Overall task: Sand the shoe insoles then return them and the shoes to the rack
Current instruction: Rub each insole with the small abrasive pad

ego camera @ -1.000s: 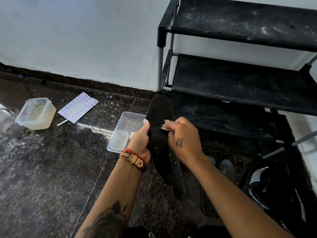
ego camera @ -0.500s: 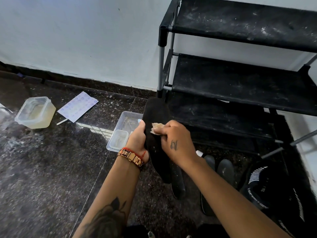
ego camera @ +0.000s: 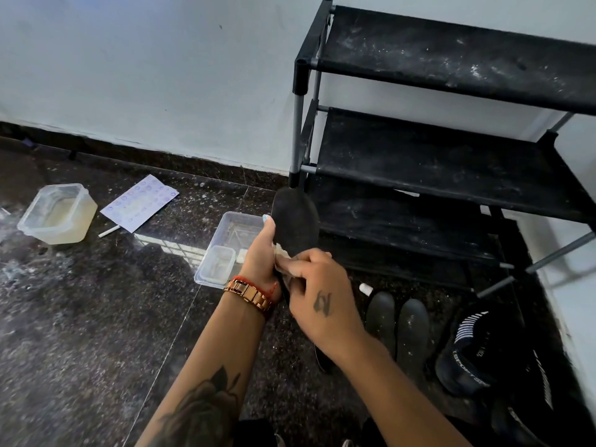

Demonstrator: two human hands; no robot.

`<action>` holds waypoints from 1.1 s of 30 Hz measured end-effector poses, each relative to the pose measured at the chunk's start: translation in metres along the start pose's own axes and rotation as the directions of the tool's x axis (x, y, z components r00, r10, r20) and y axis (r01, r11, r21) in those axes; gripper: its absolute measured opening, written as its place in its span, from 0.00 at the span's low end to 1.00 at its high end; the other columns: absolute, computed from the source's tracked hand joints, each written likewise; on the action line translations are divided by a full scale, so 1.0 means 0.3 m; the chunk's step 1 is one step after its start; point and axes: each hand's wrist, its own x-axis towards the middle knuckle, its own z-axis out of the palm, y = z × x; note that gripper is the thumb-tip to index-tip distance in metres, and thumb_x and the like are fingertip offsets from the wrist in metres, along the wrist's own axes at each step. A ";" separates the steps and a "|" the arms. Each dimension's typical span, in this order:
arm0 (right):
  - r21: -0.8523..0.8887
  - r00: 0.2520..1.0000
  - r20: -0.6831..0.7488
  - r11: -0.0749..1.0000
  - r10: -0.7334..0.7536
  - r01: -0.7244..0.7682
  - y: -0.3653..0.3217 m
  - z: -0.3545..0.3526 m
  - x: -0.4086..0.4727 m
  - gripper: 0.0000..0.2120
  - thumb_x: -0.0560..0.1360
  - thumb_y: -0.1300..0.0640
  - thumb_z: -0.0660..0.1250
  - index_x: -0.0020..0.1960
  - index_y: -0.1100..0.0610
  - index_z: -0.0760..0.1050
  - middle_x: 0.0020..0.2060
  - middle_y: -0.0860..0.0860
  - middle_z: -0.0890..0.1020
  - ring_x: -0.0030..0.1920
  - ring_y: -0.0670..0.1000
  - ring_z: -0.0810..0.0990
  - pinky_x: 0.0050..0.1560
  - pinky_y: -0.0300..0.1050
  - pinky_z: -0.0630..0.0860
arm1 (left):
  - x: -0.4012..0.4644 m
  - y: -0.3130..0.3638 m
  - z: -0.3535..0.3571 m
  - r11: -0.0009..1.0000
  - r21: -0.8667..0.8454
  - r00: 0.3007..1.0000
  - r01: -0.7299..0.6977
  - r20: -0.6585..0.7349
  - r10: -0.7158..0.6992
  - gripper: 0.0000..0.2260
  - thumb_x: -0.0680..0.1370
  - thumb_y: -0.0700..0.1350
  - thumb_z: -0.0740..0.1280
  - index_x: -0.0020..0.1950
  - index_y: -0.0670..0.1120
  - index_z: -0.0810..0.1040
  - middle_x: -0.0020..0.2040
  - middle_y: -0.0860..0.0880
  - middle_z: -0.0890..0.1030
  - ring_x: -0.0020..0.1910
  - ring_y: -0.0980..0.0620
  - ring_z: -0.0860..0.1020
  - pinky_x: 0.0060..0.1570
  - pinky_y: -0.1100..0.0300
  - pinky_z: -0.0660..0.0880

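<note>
A black insole stands upright in front of me, its rounded tip pointing up. My left hand grips its left edge, thumb along the side. My right hand pinches a small pale piece of sandpaper against the insole's lower middle, covering most of the lower half. Two more dark insoles lie side by side on the floor to the right. A black shoe with white stripes sits at the far right. The black shoe rack stands behind, with dusty shelves.
A shallow clear tray holding a smaller clear box sits on the dark stone floor by my left hand. Further left stand a plastic tub, a printed sheet and a white stick. A white wall runs behind.
My right hand has slid the sandpaper down and to the left along the insole, toward my left hand. The insole's tip has shifted slightly left.
</note>
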 end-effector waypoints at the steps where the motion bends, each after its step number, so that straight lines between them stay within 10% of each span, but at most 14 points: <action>1: -0.029 1.000 0.028 1.000 -0.005 0.006 0.013 0.010 0.007 0.15 0.75 0.63 0.63 0.59 0.52 0.79 0.47 0.52 0.78 0.48 0.51 0.76 0.51 0.42 0.74 | 0.006 -0.001 -0.009 1.000 -0.012 1.000 0.029 -0.003 -0.029 0.32 0.81 0.57 0.50 0.35 0.38 0.84 0.40 0.41 0.83 0.43 0.43 0.82 0.61 0.48 0.71; 8: -0.294 0.993 0.057 0.952 0.105 -0.084 0.125 -0.021 0.097 0.14 0.76 0.57 0.63 0.60 0.47 0.77 0.48 0.54 0.77 0.49 0.55 0.77 0.50 0.44 0.73 | 0.037 0.006 -0.036 0.996 0.047 0.997 0.073 -0.040 -0.071 0.22 0.82 0.54 0.50 0.52 0.39 0.77 0.40 0.42 0.83 0.35 0.48 0.83 0.39 0.56 0.80; 11: -0.156 0.987 -0.091 0.977 0.134 -0.147 0.128 -0.051 0.111 0.13 0.75 0.58 0.65 0.58 0.51 0.79 0.46 0.51 0.79 0.45 0.48 0.79 0.44 0.29 0.70 | 0.038 0.009 -0.034 0.995 0.052 0.996 0.090 -0.024 -0.089 0.23 0.82 0.55 0.50 0.49 0.41 0.78 0.39 0.43 0.84 0.33 0.48 0.83 0.33 0.55 0.80; 16: 0.186 0.988 0.061 0.970 0.145 -0.154 0.014 -0.029 0.081 0.10 0.72 0.60 0.66 0.50 0.52 0.83 0.45 0.49 0.85 0.46 0.42 0.80 0.45 0.26 0.71 | 0.054 -0.002 -0.031 0.999 0.020 0.998 0.044 -0.036 -0.043 0.23 0.82 0.55 0.52 0.43 0.40 0.78 0.32 0.45 0.83 0.29 0.51 0.82 0.31 0.61 0.79; 19: 0.058 0.997 0.057 0.996 0.059 -0.062 0.014 0.008 0.057 0.09 0.73 0.58 0.66 0.49 0.50 0.83 0.42 0.51 0.83 0.44 0.51 0.80 0.47 0.44 0.75 | 0.050 -0.001 -0.036 1.000 0.017 1.000 -0.010 -0.028 0.011 0.26 0.82 0.54 0.51 0.39 0.41 0.81 0.34 0.46 0.83 0.31 0.53 0.82 0.34 0.64 0.79; 24: -0.170 0.985 0.136 0.982 0.110 -0.086 0.083 -0.014 0.075 0.14 0.76 0.58 0.62 0.58 0.47 0.79 0.50 0.51 0.80 0.51 0.53 0.78 0.52 0.44 0.74 | 0.059 -0.005 -0.035 1.000 0.000 0.999 0.007 -0.032 -0.007 0.24 0.82 0.52 0.51 0.43 0.40 0.80 0.37 0.44 0.83 0.32 0.51 0.82 0.37 0.60 0.79; 29: -0.256 0.991 -0.060 0.958 0.116 -0.128 0.113 -0.041 0.096 0.13 0.75 0.60 0.62 0.56 0.51 0.80 0.47 0.52 0.81 0.46 0.53 0.80 0.47 0.45 0.76 | 0.046 -0.017 -0.023 0.990 0.125 0.997 0.062 -0.062 -0.054 0.17 0.82 0.48 0.56 0.44 0.39 0.79 0.37 0.44 0.84 0.34 0.50 0.83 0.43 0.56 0.78; 33: 0.074 0.983 -0.165 0.995 0.079 -0.068 0.068 -0.028 0.099 0.07 0.71 0.59 0.68 0.47 0.53 0.84 0.38 0.50 0.83 0.38 0.46 0.80 0.41 0.38 0.75 | 0.050 -0.006 -0.018 0.995 0.076 0.997 0.064 -0.036 -0.061 0.19 0.82 0.52 0.54 0.44 0.41 0.78 0.33 0.45 0.83 0.31 0.51 0.82 0.40 0.57 0.77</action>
